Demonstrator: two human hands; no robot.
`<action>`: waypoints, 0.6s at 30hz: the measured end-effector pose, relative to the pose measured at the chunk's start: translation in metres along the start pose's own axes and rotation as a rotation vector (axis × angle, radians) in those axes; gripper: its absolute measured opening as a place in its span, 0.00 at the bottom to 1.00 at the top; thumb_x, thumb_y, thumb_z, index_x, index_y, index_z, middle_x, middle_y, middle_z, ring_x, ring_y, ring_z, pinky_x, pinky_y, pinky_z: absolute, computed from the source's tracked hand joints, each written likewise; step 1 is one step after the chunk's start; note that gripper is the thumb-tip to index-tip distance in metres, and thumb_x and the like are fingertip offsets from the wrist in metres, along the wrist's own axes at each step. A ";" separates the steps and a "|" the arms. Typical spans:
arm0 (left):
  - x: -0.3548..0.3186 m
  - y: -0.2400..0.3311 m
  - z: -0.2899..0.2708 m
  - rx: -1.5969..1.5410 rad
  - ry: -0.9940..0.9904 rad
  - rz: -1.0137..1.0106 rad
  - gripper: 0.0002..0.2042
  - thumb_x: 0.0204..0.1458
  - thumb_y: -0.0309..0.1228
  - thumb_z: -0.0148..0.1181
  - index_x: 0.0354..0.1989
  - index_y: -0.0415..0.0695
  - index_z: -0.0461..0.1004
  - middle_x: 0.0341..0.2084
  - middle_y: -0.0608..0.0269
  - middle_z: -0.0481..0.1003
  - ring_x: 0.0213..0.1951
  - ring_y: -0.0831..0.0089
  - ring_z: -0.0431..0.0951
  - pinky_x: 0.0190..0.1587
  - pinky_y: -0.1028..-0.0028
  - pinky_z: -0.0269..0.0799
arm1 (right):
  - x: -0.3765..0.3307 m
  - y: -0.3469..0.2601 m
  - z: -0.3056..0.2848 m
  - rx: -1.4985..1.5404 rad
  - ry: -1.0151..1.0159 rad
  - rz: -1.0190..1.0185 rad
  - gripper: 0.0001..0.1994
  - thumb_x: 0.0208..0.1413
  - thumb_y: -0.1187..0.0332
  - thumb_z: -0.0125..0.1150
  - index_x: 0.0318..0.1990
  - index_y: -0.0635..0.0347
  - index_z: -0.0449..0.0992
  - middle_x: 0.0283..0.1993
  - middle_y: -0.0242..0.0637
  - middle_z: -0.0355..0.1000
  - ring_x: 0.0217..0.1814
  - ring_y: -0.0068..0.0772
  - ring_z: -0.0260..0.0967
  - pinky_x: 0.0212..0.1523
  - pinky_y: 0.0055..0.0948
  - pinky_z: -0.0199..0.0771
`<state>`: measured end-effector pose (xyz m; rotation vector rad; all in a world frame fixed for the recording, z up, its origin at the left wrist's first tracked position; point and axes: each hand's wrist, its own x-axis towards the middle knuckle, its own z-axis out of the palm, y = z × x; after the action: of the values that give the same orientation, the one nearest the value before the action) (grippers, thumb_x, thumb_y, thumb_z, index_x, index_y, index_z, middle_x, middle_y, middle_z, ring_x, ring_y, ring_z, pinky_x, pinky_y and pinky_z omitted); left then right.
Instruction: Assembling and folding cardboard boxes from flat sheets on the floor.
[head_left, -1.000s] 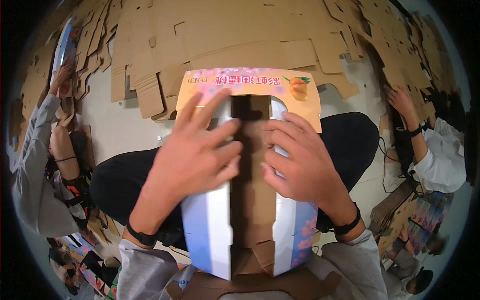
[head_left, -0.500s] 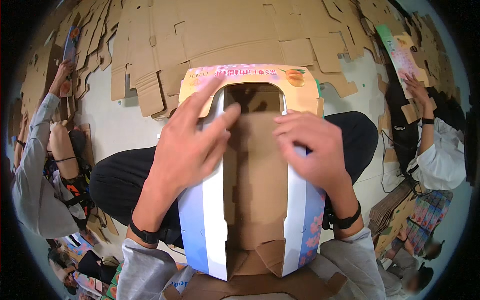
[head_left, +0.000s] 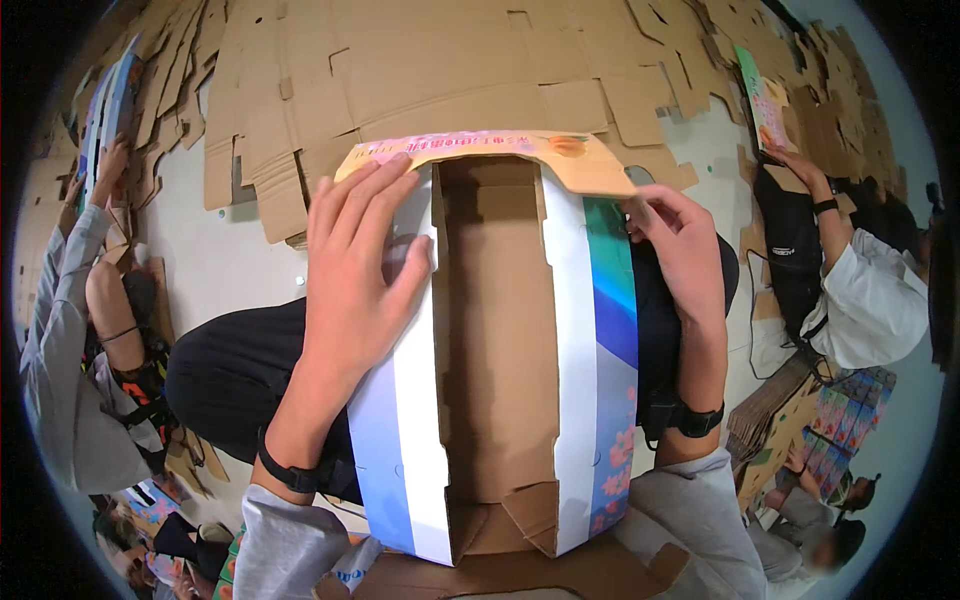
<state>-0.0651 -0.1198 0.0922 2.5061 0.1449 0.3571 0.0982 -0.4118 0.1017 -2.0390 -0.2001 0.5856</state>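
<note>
A long cardboard carton [head_left: 422, 480] lies between my legs, its top gaping lengthwise between two white-edged panels. Blue and pink-flowered print covers its outer sides, and the inside is bare brown. Across the far end stands a yellow-orange end flap [head_left: 582, 174] with a fruit picture, tilted up. My left hand [head_left: 352, 275] lies along the far left side, fingers extended onto the flap's left corner and thumb apart on the white panel. At the far right corner, my right hand [head_left: 690, 255] pinches the flap's edge, beside a green and blue side panel.
Flattened brown cardboard sheets [head_left: 420, 70] cover the floor ahead. One person's arms [head_left: 75, 260] at left hold a blue carton [head_left: 108, 110]; another person's hand [head_left: 800, 168] at right touches a printed carton [head_left: 762, 105]. A cardboard stack [head_left: 775, 405] stands at lower right.
My right hand has moved outward from the opening to the flap's right corner. My left fingers have settled on the left corner. The flap has tilted, baring the green and blue side panel.
</note>
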 end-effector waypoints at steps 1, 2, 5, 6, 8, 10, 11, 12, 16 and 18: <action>0.000 -0.001 0.001 0.057 0.047 -0.012 0.26 0.54 0.23 0.63 0.64 0.41 0.75 0.66 0.56 0.74 0.67 0.53 0.72 0.69 0.58 0.69 | 0.000 0.001 0.001 0.014 -0.029 -0.060 0.13 0.72 0.70 0.59 0.58 0.65 0.79 0.43 0.34 0.79 0.39 0.17 0.73 0.40 0.19 0.73; 0.001 -0.001 0.001 0.064 0.048 -0.006 0.26 0.54 0.23 0.63 0.64 0.41 0.75 0.66 0.56 0.74 0.67 0.53 0.72 0.69 0.58 0.69 | 0.002 0.000 0.001 0.144 0.006 -0.038 0.13 0.73 0.69 0.58 0.57 0.66 0.79 0.44 0.35 0.80 0.41 0.19 0.75 0.43 0.21 0.74; 0.002 -0.004 0.001 -0.092 0.029 -0.070 0.27 0.55 0.17 0.59 0.66 0.41 0.75 0.66 0.52 0.74 0.68 0.54 0.72 0.67 0.61 0.70 | 0.020 -0.005 0.004 0.206 0.065 -0.065 0.13 0.72 0.69 0.58 0.57 0.66 0.79 0.47 0.39 0.81 0.46 0.24 0.78 0.49 0.24 0.76; 0.002 -0.004 0.001 -0.060 0.039 -0.041 0.27 0.54 0.15 0.59 0.66 0.41 0.75 0.66 0.52 0.74 0.69 0.54 0.71 0.64 0.63 0.73 | 0.028 -0.008 0.004 0.152 0.052 -0.162 0.14 0.72 0.70 0.58 0.59 0.67 0.79 0.49 0.41 0.82 0.50 0.26 0.79 0.53 0.26 0.76; 0.001 -0.003 0.003 -0.029 0.050 -0.009 0.28 0.54 0.14 0.58 0.66 0.42 0.75 0.66 0.52 0.74 0.69 0.55 0.71 0.62 0.65 0.76 | 0.035 -0.008 0.011 0.060 0.077 -0.056 0.14 0.71 0.71 0.58 0.59 0.67 0.79 0.50 0.42 0.82 0.52 0.28 0.79 0.56 0.28 0.76; -0.001 0.000 0.006 -0.196 0.088 -0.208 0.28 0.55 0.15 0.59 0.67 0.42 0.74 0.66 0.52 0.74 0.71 0.55 0.70 0.62 0.65 0.76 | 0.029 -0.006 0.019 -0.021 0.061 -0.004 0.16 0.70 0.72 0.57 0.60 0.69 0.78 0.52 0.44 0.83 0.54 0.30 0.80 0.58 0.29 0.76; -0.002 0.000 0.007 -0.204 0.098 -0.222 0.28 0.55 0.15 0.59 0.67 0.42 0.74 0.66 0.52 0.74 0.71 0.55 0.70 0.62 0.65 0.76 | 0.025 -0.004 0.027 0.064 0.112 0.044 0.16 0.70 0.71 0.58 0.60 0.70 0.78 0.51 0.43 0.83 0.53 0.29 0.80 0.56 0.28 0.76; -0.002 0.001 0.007 -0.154 0.112 -0.190 0.27 0.56 0.15 0.59 0.67 0.41 0.75 0.66 0.52 0.75 0.72 0.54 0.69 0.65 0.63 0.74 | 0.015 -0.001 0.033 0.010 0.146 -0.037 0.16 0.70 0.71 0.58 0.60 0.70 0.78 0.50 0.43 0.83 0.51 0.29 0.80 0.54 0.29 0.76; -0.002 -0.002 0.007 -0.055 0.094 -0.142 0.24 0.57 0.15 0.59 0.64 0.38 0.76 0.65 0.52 0.76 0.73 0.53 0.68 0.72 0.59 0.67 | 0.001 0.006 0.044 -0.097 0.155 -0.009 0.14 0.68 0.73 0.58 0.56 0.69 0.80 0.46 0.40 0.83 0.46 0.27 0.78 0.47 0.31 0.75; -0.001 -0.004 0.007 -0.065 0.050 -0.142 0.24 0.57 0.15 0.58 0.64 0.38 0.77 0.65 0.52 0.77 0.73 0.53 0.68 0.72 0.59 0.67 | 0.002 0.006 0.045 -0.204 0.111 0.007 0.13 0.68 0.73 0.57 0.54 0.70 0.80 0.45 0.38 0.83 0.45 0.26 0.78 0.46 0.31 0.75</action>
<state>-0.0640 -0.1201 0.0842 2.4075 0.3243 0.3598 0.0777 -0.3798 0.0771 -2.2632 -0.1927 0.4707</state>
